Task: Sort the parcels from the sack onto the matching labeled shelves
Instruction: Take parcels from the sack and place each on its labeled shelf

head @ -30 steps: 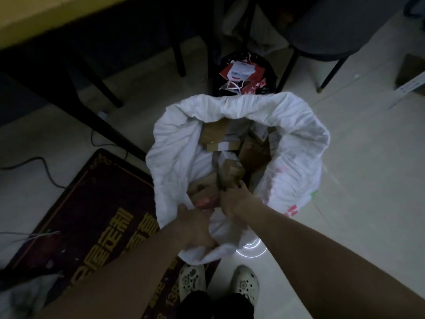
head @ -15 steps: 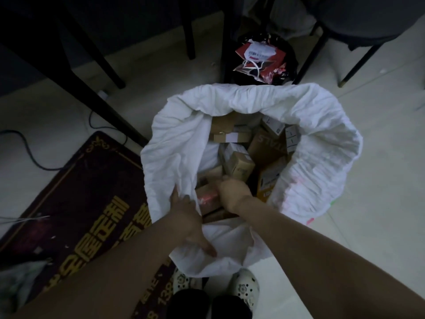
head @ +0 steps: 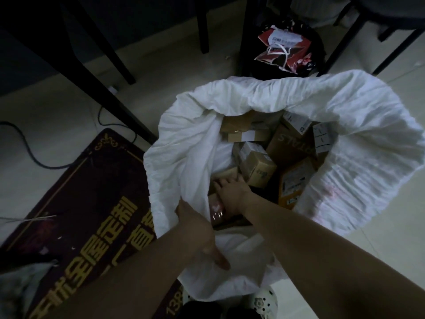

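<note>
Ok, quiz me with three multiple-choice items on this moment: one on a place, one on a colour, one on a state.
1. Where is the right hand? A out of view; B down in the sack among the parcels; C above the sack.
2. The sack's colour? A white; B blue; C black.
3. The left hand? A hangs free; B holds a parcel; C grips the sack's near rim.
Answers: 1 B, it rests on parcels inside the mouth; 2 A, pale cloth all round; 3 C, its thumb clamps the folded rim.
</note>
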